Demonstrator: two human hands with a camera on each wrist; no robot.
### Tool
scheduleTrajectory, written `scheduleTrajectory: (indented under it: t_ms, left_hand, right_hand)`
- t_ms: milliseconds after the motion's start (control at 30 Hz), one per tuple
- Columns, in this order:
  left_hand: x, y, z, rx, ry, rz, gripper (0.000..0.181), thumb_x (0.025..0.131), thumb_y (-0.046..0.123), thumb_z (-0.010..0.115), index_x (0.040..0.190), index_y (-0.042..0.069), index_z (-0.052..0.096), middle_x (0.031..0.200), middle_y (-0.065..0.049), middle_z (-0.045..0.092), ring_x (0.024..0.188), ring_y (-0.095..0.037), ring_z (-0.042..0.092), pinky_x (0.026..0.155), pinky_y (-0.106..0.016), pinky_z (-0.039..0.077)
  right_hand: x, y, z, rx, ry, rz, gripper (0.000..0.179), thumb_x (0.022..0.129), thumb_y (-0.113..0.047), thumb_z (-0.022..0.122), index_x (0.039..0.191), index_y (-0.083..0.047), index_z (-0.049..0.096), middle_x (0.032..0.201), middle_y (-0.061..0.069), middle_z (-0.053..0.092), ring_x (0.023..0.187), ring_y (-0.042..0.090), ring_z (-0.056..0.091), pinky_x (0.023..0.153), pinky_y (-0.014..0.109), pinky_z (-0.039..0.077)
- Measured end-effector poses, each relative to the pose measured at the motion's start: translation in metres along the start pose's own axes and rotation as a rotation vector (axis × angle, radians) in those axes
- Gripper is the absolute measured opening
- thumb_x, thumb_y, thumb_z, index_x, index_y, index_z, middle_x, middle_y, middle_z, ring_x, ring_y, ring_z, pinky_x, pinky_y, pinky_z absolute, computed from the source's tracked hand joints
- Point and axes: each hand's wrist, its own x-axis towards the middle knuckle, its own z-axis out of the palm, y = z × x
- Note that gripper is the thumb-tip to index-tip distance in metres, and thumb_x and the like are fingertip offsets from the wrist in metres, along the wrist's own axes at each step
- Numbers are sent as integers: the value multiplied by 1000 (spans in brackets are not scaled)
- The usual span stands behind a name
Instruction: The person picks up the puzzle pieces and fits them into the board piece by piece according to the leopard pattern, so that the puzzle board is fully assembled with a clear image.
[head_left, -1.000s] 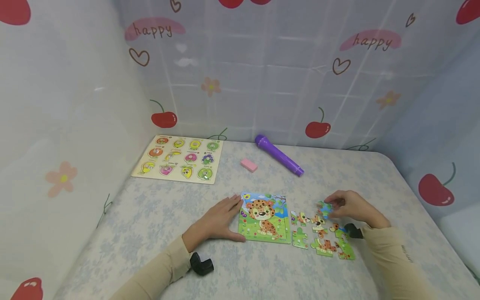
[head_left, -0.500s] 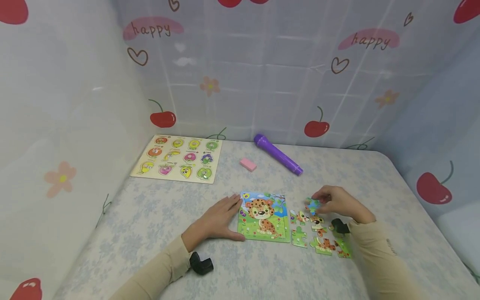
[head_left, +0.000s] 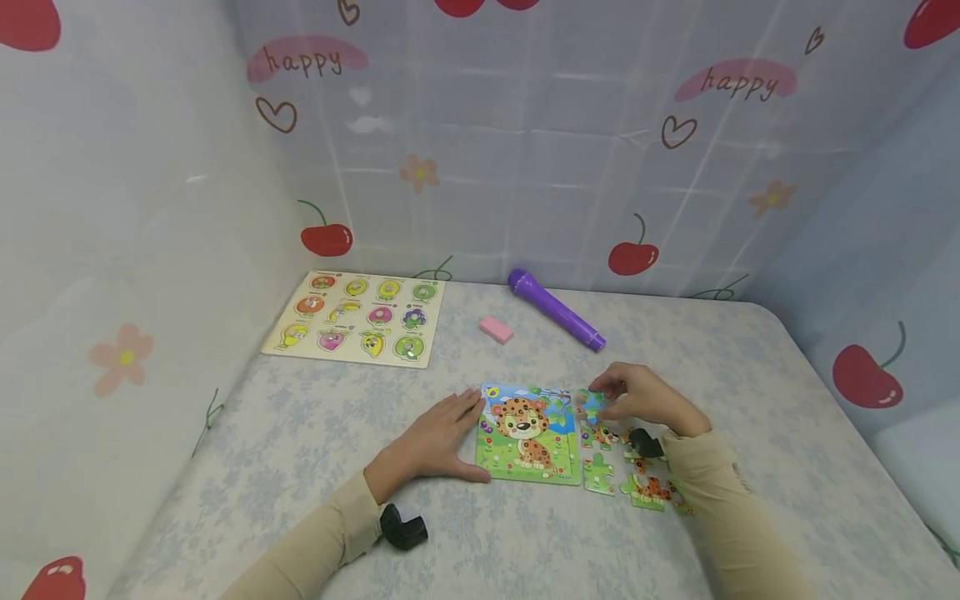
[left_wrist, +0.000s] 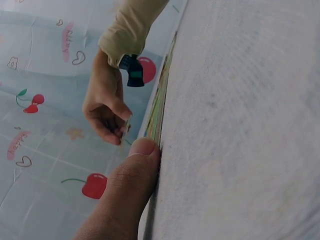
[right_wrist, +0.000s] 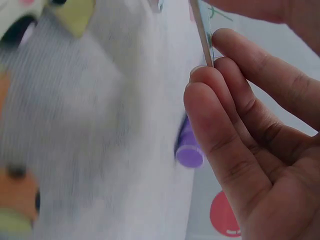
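Head: high, facing table's far edge (head_left: 660, 302). Left wrist: low, sideways, close behind thumb (left_wrist: 131, 180). Right wrist: close on fingers (right_wrist: 212, 127); shares microphone (right_wrist: 190, 150) with head.

We log the backdrop (head_left: 480, 183) as thin plastic-like sheeting, semi-glossy, creased and streaked with light. Table cover (head_left: 525, 542): matt, finely ribbed up close; cloth or vinyl, we cannot tell. Microphone (head_left: 557, 309): smooth plastic, glossy along the barrel. Pink block (head_left: 497, 329): matt, smooth; material undetermined. Fruit board (head_left: 363, 327): pale, wood-like, smooth printed face. Leopard board (head_left: 527, 442): smooth printed face. Held puzzle piece (head_left: 591, 406): printed face, pale bare edge in the right wrist view; we read wood or card. Sleeves (head_left: 311, 542): matt woven cloth, softly wrinkled. Black brackets (head_left: 403, 529): plastic-looking, dull.
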Motion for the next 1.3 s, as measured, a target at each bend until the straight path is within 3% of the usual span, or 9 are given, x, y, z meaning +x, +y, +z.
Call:
scheduleTrajectory:
  t_ms: [567, 1300]
  left_hand:
    - [1, -1, 2, 4, -3, 4, 118, 74, 84, 54, 157, 9, 16, 165, -6, 14, 153, -19, 11, 126, -37, 16]
    - [-1, 0, 0, -3, 11, 5, 118, 73, 83, 56, 157, 9, 18, 165, -8, 15, 153, -20, 14, 126, -36, 17]
  right_hand:
    - [32, -26, 22, 6, -83, -84, 34, 75, -10, 82, 107, -5, 72, 99, 6, 65, 88, 16, 61, 76, 26, 56]
    - [42, -29, 30, -36, -120, -93, 33, 76, -12, 82, 107, -5, 72, 96, 5, 64, 84, 13, 59, 73, 24, 54]
